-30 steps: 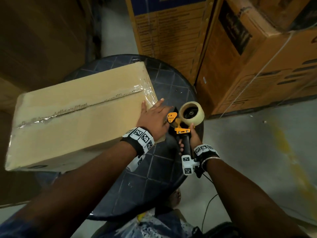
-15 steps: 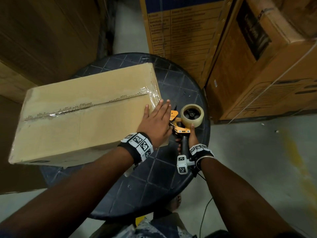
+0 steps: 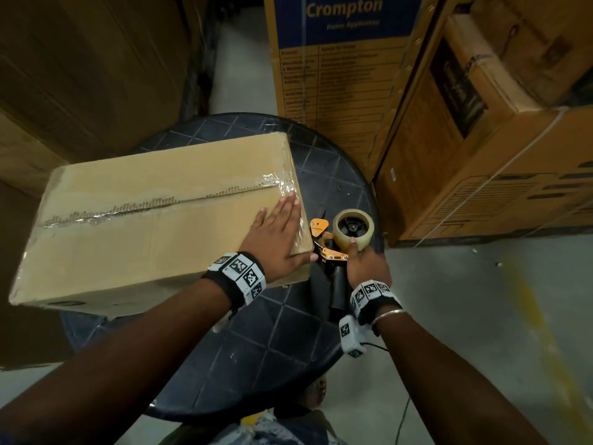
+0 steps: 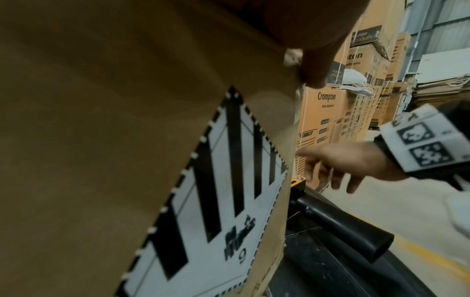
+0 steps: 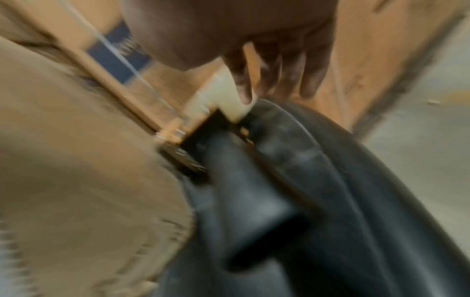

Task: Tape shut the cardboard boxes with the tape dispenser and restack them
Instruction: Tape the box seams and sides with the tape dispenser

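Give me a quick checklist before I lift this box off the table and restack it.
1. Top seam of the cardboard box taped: ok, clear tape runs along it and wraps the right edge.
2. Left hand steadying the box: ok, flat on its top right corner.
3. Right hand free for lifting: not ok, fingers loose, touching the tape dispenser.
4. Dispenser parked safely: ok, lying on the round table beside the box.
5. Box bottom taped: cannot tell, hidden.
6. Box fully supported: not ok, its left end overhangs the table.
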Available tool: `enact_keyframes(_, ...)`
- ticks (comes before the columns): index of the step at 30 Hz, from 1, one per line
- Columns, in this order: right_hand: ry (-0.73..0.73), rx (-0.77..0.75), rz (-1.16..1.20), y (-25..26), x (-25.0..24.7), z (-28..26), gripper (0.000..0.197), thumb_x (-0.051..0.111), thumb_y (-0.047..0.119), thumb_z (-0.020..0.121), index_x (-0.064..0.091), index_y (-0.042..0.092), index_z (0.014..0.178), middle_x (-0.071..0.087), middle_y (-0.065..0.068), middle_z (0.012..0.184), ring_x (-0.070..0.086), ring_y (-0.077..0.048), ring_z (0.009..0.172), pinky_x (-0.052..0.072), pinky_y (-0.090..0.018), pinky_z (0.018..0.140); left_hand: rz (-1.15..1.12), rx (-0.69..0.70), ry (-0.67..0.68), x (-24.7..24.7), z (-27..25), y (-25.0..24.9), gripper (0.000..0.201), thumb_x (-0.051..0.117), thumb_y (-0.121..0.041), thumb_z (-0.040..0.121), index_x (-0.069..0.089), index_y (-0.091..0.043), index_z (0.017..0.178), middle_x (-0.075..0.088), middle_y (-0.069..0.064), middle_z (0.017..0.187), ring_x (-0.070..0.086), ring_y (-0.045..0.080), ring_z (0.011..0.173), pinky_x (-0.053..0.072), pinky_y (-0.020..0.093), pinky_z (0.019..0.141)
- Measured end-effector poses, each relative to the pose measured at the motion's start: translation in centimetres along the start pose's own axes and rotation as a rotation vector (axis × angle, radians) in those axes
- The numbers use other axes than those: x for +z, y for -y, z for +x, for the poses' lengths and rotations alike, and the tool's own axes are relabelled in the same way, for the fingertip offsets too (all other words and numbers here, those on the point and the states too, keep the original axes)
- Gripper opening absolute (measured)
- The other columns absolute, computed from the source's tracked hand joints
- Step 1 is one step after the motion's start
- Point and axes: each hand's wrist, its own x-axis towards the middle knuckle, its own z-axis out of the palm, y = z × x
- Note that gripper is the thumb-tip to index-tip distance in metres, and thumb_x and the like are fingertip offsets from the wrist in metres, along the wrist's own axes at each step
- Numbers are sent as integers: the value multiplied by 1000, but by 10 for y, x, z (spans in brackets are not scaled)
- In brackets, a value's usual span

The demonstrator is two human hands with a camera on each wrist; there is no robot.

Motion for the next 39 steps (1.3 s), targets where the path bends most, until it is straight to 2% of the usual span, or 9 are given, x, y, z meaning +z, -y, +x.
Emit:
enact_keyframes(6, 0, -298, 589, 57, -17, -39, 46, 39, 52, 108, 68, 17, 110, 67, -3, 112, 63, -26, 109, 46, -38, 94, -220, 93, -50, -1, -4, 22, 77, 9, -60, 93, 2, -18, 157, -4, -3, 163, -2, 12, 151, 5, 40, 122)
enact_keyframes(11, 236, -275, 1178, 93, -3, -62, 60, 27, 63, 106, 63, 26, 136, 57, -2, 150, 50, -13, 140, 34, -39, 122, -346, 58, -112, 1, -5, 30, 60, 34, -42, 104, 14, -22, 157, 8, -7, 164, 8, 11, 150, 3, 30, 117)
enact_keyframes(14, 436, -308, 1216, 93, 14, -63, 70, 34, 93, 83, 65, 53, 132, 49, 1, 158, 41, -19, 149, 25, -49, 127, -397, 50, -126, -1, -3, 30, 58, 40, -35, 104, 22, -18, 156, 14, -3, 163, 12, 13, 150, 7, 33, 119)
enact_keyframes(17, 468, -330, 1160, 89, 24, -55, 71, 34, 97, 79, 59, 60, 134, 40, 3, 164, 31, -19, 154, 16, -53, 129, -425, 51, -152, 0, -2, 31, 55, 41, -29, 104, 26, -16, 155, 18, -1, 163, 15, 15, 150, 10, 35, 120)
enact_keyframes(22, 353, -229, 1098, 96, 7, -64, 66, 35, 62, 106, 48, 19, 153, 49, -11, 157, 45, -26, 146, 32, -43, 124, -394, 132, -228, 5, -3, 35, 46, 43, -27, 102, 41, -27, 149, 30, 3, 159, 25, 21, 147, 22, 36, 120)
enact_keyframes(26, 404, -102, 1243, 100, 2, -75, 48, 34, 39, 110, 60, 8, 136, 68, -14, 132, 64, -25, 123, 54, -34, 98, -409, 151, -241, 7, -9, 43, 47, 45, -30, 102, 42, -28, 148, 35, -1, 157, 29, 19, 146, 21, 30, 118)
enact_keyframes(29, 456, -103, 1289, 103, 7, -91, 51, 23, 39, 112, 62, 9, 125, 78, -6, 110, 73, -16, 105, 58, -26, 83, -368, 185, -241, 8, -20, 54, 49, 43, -36, 101, 40, -26, 150, 36, -4, 157, 30, 17, 145, 24, 29, 117)
enact_keyframes(35, 435, -79, 1284, 107, 15, -107, 69, 17, 56, 108, 51, 6, 143, 71, -11, 125, 70, -20, 111, 59, -29, 86, -324, 241, -252, 8, -37, 67, 48, 39, -42, 103, 42, -28, 148, 38, -9, 155, 32, 15, 143, 28, 27, 113)
enact_keyframes(39, 392, -19, 1199, 108, 20, -104, 68, 18, 56, 109, 65, 9, 126, 78, -12, 107, 75, -23, 98, 61, -34, 82, -339, 261, -252, 7, -35, 69, 47, 40, -43, 103, 44, -28, 147, 38, -9, 155, 32, 15, 143, 31, 28, 113)
